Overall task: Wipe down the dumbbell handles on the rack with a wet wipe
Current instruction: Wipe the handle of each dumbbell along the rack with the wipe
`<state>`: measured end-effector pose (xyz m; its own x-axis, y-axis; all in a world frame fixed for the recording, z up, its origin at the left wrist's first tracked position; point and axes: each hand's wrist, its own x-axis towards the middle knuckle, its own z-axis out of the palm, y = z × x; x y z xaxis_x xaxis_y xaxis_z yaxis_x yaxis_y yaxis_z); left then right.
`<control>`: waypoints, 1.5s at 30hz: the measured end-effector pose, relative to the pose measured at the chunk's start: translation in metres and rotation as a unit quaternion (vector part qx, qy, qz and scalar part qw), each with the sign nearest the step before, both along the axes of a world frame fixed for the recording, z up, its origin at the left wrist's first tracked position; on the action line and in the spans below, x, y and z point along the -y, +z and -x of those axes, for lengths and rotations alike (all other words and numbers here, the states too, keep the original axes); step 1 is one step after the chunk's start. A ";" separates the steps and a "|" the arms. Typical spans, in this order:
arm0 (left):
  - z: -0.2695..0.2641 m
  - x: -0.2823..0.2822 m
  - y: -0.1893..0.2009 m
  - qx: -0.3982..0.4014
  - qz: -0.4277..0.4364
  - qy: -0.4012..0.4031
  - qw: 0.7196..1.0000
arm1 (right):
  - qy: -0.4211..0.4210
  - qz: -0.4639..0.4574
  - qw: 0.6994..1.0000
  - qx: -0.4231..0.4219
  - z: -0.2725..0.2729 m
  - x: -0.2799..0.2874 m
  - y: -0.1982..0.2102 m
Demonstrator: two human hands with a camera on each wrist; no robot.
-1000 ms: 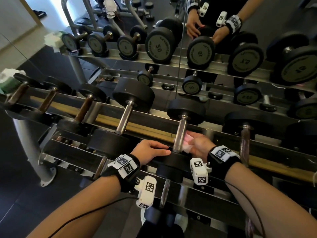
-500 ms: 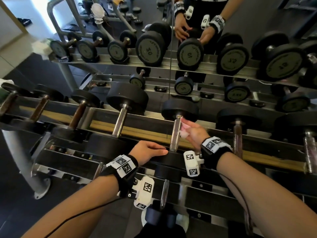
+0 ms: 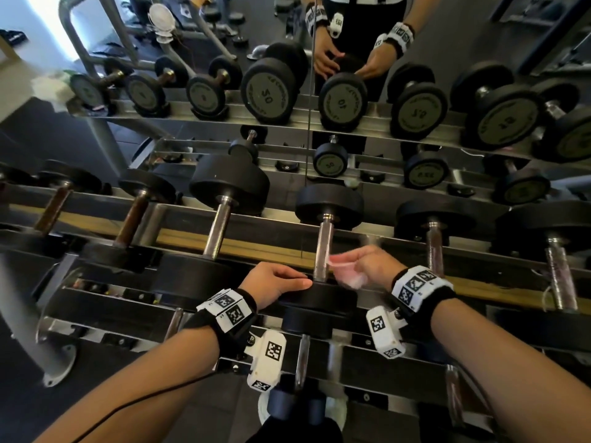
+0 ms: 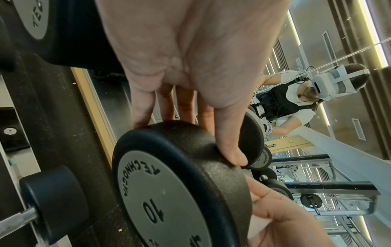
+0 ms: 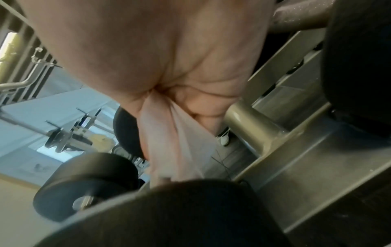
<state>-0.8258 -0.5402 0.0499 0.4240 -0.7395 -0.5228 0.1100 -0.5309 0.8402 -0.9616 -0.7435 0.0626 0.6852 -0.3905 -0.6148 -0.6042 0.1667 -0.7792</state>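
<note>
A black dumbbell marked 10 (image 4: 160, 200) lies on the top shelf of the rack (image 3: 262, 251), with its steel handle (image 3: 323, 244) pointing away from me. My left hand (image 3: 276, 282) rests on the dumbbell's near head (image 3: 319, 302). Its straight fingers (image 4: 143, 107) lie over the rim and its thumb lies along the edge. My right hand (image 3: 371, 263) pinches a pale pink wet wipe (image 3: 347, 273) just right of the handle's lower part. The wipe's edge is at the handle, and motion blur hides whether they touch. The wipe (image 5: 180, 142) hangs bunched from my right palm (image 5: 169, 66).
More dumbbells lie alongside, one with a steel handle (image 3: 220, 228) to the left and a wrapped handle (image 3: 435, 247) to the right. A lower shelf holds another dumbbell (image 3: 300, 362). A mirror (image 3: 308, 100) behind the rack reflects the weights and my hands.
My right hand slid the wipe up the handle toward the far head, then came back down and drew slightly off to the right. My left hand stayed on the near head.
</note>
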 end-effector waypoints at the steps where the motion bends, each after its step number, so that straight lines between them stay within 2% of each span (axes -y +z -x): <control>1: 0.000 0.000 0.000 0.003 0.000 -0.003 1.000 | -0.040 -0.003 0.999 0.025 -0.003 0.005 0.001; 3: -0.001 -0.001 0.000 0.005 -0.002 -0.010 1.000 | -0.119 -0.019 0.990 0.074 -0.011 0.009 0.001; 4: -0.002 -0.001 0.000 0.007 -0.004 -0.014 1.000 | -0.132 -0.018 0.988 0.080 -0.017 0.008 -0.001; 8: -0.005 0.000 -0.002 0.027 -0.023 -0.025 0.999 | -0.054 0.052 0.992 0.104 -0.027 -0.011 -0.015; 10: -0.007 0.000 -0.002 0.026 -0.029 -0.030 0.999 | -0.047 0.061 0.989 0.122 -0.021 -0.020 -0.021; 13: -0.009 0.002 -0.001 0.005 -0.033 -0.034 0.999 | -0.023 0.065 0.994 0.087 -0.007 -0.026 -0.026; 15: -0.011 0.004 0.002 -0.006 -0.043 -0.035 0.998 | 0.031 0.057 0.996 0.063 0.002 -0.026 -0.029; 17: -0.014 0.007 0.006 -0.019 -0.054 -0.040 0.998 | 0.077 0.066 0.994 0.037 0.008 -0.027 -0.026; 19: -0.015 0.011 0.012 -0.031 -0.064 -0.052 0.996 | 0.086 0.077 0.993 0.013 0.011 -0.028 -0.018; 21: -0.016 0.015 0.018 -0.034 -0.074 -0.073 0.994 | 0.101 0.121 0.987 -0.018 0.011 -0.028 -0.010; 23: -0.016 0.018 0.024 -0.025 -0.089 -0.092 0.991 | 0.149 0.198 0.967 -0.053 0.011 -0.031 -0.001; 25: -0.018 0.020 0.029 -0.005 -0.103 -0.106 0.989 | 0.162 0.243 0.954 -0.064 0.014 -0.033 0.008; 28: -0.018 0.024 0.036 0.028 -0.120 -0.146 0.982 | 0.114 0.247 0.960 -0.065 0.027 -0.024 0.026; 30: -0.017 0.029 0.041 0.079 -0.127 -0.169 0.974 | 0.086 0.236 0.966 -0.059 0.040 -0.010 0.039; 34: -0.002 0.052 0.050 0.158 -0.049 -0.153 0.974 | 0.011 0.132 0.991 0.002 0.071 0.023 0.053; 37: 0.023 0.077 0.058 0.199 0.013 -0.106 0.974 | -0.015 0.083 0.996 0.029 0.096 0.049 0.054; 41: 0.075 0.116 0.060 0.193 0.052 -0.079 0.977 | -0.049 0.036 0.996 0.068 0.139 0.090 0.057; 45: 0.123 0.143 0.043 0.181 0.035 -0.075 0.980 | -0.101 0.026 0.992 0.067 0.181 0.130 0.053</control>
